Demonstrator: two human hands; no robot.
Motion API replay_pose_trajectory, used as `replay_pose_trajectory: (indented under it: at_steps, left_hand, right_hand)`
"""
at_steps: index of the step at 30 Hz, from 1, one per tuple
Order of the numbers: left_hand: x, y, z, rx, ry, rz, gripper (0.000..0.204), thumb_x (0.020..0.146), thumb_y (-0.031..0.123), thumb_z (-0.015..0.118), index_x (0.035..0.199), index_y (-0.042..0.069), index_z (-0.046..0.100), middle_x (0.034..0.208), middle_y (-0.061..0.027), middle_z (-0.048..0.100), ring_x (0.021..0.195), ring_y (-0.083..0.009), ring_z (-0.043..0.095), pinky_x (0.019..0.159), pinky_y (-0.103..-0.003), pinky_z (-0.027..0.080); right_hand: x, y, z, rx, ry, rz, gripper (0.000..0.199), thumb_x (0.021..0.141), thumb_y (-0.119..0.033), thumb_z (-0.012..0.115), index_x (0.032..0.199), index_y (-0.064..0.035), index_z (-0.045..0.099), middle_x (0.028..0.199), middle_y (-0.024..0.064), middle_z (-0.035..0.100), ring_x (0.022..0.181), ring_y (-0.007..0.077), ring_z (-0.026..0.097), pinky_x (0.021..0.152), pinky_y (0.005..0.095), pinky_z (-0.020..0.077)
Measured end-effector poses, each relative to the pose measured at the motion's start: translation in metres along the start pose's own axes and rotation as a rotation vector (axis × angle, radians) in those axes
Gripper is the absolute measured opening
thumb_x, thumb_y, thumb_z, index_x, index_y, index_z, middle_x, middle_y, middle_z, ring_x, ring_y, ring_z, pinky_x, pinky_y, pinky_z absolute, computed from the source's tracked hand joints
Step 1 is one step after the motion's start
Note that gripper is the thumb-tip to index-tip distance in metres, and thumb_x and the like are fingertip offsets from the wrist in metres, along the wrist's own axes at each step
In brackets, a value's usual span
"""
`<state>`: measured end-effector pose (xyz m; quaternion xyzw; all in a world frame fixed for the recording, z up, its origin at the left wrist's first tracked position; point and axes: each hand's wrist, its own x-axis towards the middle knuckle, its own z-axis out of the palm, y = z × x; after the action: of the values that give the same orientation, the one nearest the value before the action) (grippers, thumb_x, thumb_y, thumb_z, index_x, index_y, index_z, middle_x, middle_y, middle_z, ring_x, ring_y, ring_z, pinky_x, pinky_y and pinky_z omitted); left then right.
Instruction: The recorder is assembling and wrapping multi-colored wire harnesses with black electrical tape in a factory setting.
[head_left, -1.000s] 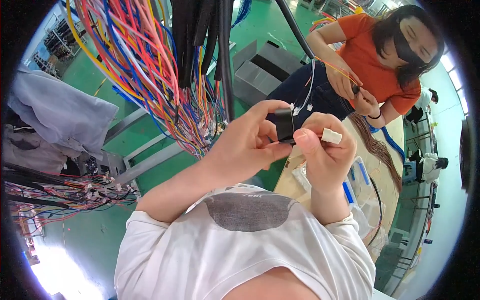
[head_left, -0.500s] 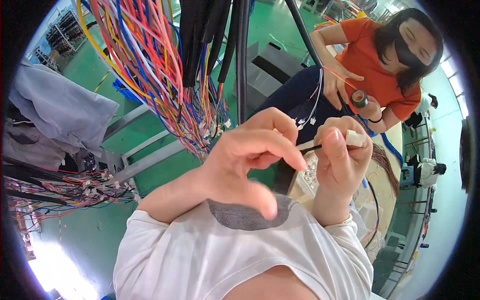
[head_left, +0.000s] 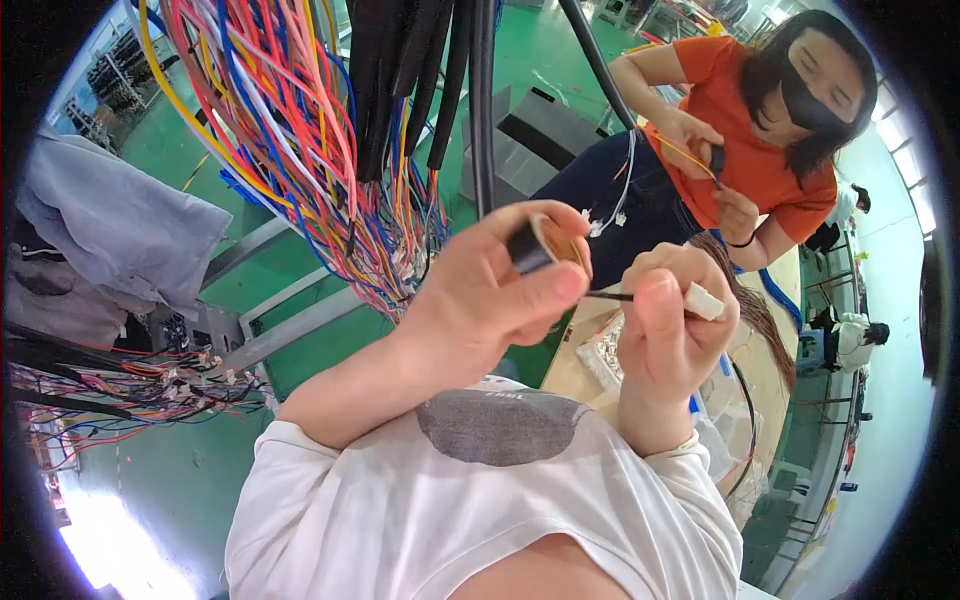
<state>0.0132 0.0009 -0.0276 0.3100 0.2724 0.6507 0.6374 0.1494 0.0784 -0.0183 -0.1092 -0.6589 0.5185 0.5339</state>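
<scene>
— Black tape, is that what the left hand [head_left: 490, 300] has?

— Yes, a small roll of black tape [head_left: 545, 245] with a brown core, at the centre of the frame. The fingers curl round it from above and the thumb presses in from below, so the hand is closed on the roll.

— And the right hand [head_left: 665, 335]?

— Closed too, just right of centre. Thumb and fingers pinch a small white plug [head_left: 703, 300], and a thin black strip [head_left: 610, 295] runs from that pinch toward the left thumb. The two hands are almost touching.

— Any boxes or trays?

— Below the right hand there is a pale tray [head_left: 600, 360] on a wooden table [head_left: 770, 370], but what lies in it is too blurred to tell.

— What else is around?

— A thick bundle of coloured wires [head_left: 300, 130] hangs in the upper left, with black cables [head_left: 440, 80] beside it at top centre. A grey cloth [head_left: 110, 230] lies at the left edge. In the upper right a person in an orange shirt [head_left: 760, 150] holds thin wires in both hands. The floor [head_left: 300, 270] is green.
</scene>
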Motion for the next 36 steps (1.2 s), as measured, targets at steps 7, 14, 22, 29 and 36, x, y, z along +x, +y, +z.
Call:
replay_pose_trajectory:
  at_steps: [7,14,22,29,36]
  left_hand:
    - [0.001,0.001,-0.012,0.581,-0.272,0.708,0.036,0.071,0.024,0.069,0.094,0.002,0.052,0.087,-0.0104,0.047,0.061,-0.0090,0.040,0.050,-0.019,0.029]
    - [0.005,-0.015,-0.001,0.959,0.080,0.402,0.047,0.064,0.009,0.073,0.104,0.006,0.047,0.077,0.0004,0.042,0.055,-0.0030,0.036,0.046,-0.017,0.024]
    - [0.016,-0.006,-0.004,0.141,-0.106,0.024,0.062,0.067,0.015,0.071,0.118,0.004,0.038,0.088,-0.0018,0.050,0.072,-0.0103,0.054,0.067,-0.018,0.044]
    - [0.014,-0.005,-0.005,0.063,0.044,0.295,0.043,0.069,0.020,0.068,0.101,0.004,0.045,0.087,-0.0043,0.047,0.057,-0.0039,0.038,0.045,-0.016,0.027]
    - [0.004,0.000,-0.002,0.206,-0.243,0.321,0.047,0.068,0.040,0.069,0.091,0.001,0.053,0.079,-0.0067,0.045,0.061,-0.0063,0.039,0.048,-0.016,0.026]
  right_hand:
    - [0.016,-0.010,-0.001,0.063,-0.019,0.124,0.025,0.082,-0.008,0.051,0.062,-0.0056,0.036,0.054,0.0000,0.036,0.042,0.0034,0.029,0.039,0.0180,0.0176]
    - [0.011,-0.010,-0.005,0.092,-0.025,0.086,0.019,0.077,-0.009,0.061,0.065,-0.0020,0.049,0.061,-0.0005,0.049,0.052,0.0040,0.038,0.047,0.0175,0.0268]
    - [0.014,-0.002,-0.007,0.094,-0.048,0.067,0.018,0.078,-0.008,0.059,0.065,-0.0018,0.049,0.061,0.0001,0.048,0.051,0.0042,0.038,0.045,0.0186,0.0265]
    - [0.017,0.002,-0.005,0.196,0.041,0.203,0.020,0.082,-0.008,0.052,0.064,-0.0037,0.044,0.054,-0.0016,0.040,0.042,0.0027,0.030,0.038,0.0174,0.0192]
    - [0.022,-0.005,-0.015,0.175,0.017,0.382,0.018,0.083,-0.011,0.052,0.067,-0.0059,0.044,0.055,-0.0028,0.040,0.041,0.0011,0.030,0.036,0.0163,0.0180]
